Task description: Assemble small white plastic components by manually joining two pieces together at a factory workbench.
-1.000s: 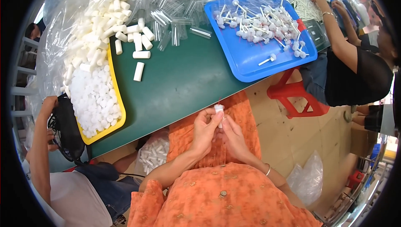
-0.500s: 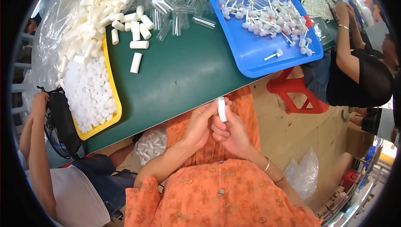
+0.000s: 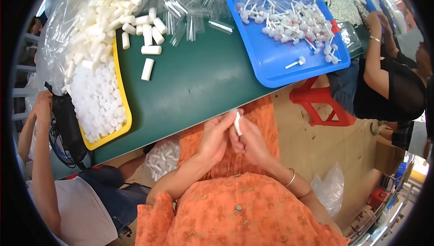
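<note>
In front of my lap, just off the table edge, a white foam-like cylinder (image 3: 238,124) is held between both hands. My left hand (image 3: 214,136) is closed, its thumb and fingers pinching the upper end. My right hand (image 3: 253,142) is wrapped round the same piece from the other side, thumb near the top. Fingers cover much of the cylinder, so I cannot tell what its upper end meets. Nearest on the table lies a loose white cylinder (image 3: 147,69), below several more like it.
A yellow tray (image 3: 129,119) of small white caps stands left, beside heaped white cylinders (image 3: 97,29). Clear tubes (image 3: 191,26) lie at the back. A blue tray (image 3: 271,72) holds white-stemmed pieces (image 3: 289,20). People sit on both sides; a red stool (image 3: 321,106) stands right.
The white cylinder shows less now, as my right thumb and fingers have closed further over it. Both hands stay close to the same place.
</note>
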The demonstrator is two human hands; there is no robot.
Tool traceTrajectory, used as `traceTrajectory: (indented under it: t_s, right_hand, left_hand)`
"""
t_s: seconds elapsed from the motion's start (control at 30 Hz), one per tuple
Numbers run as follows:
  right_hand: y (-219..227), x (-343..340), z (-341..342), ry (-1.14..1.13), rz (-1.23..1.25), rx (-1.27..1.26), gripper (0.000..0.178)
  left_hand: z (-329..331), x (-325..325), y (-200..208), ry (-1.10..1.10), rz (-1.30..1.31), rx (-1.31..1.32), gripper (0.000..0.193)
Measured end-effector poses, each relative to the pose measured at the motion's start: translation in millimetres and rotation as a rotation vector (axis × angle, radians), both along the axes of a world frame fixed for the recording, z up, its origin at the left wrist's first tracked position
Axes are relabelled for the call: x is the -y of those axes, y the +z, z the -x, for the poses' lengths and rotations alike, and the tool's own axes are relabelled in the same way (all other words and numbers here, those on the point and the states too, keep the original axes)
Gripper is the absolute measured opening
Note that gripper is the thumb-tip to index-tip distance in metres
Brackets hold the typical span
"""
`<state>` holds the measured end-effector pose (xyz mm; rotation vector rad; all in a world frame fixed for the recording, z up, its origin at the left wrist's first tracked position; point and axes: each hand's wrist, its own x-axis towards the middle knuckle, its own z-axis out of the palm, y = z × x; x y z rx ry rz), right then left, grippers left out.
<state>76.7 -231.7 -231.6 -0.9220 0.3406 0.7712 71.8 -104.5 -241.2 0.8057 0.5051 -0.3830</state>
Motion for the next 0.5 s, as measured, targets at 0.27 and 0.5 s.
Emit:
traceTrajectory:
  t_s: [0.27, 0.5]
  right_hand:
    - [-4.8, -9.8, 2.3, -0.111, -0.304, -0.048, 0.037]
    - [26.7, 34.7, -9.6, 0.278, 0.672, 1.264, 0.058]
  left_hand:
    - [1.3, -16.7, 8.5, -0.138, -0.001, 0.012, 0.033]
    - [25.3, -31.3, 32.4, -0.082, -0.017, 0.136, 0.031]
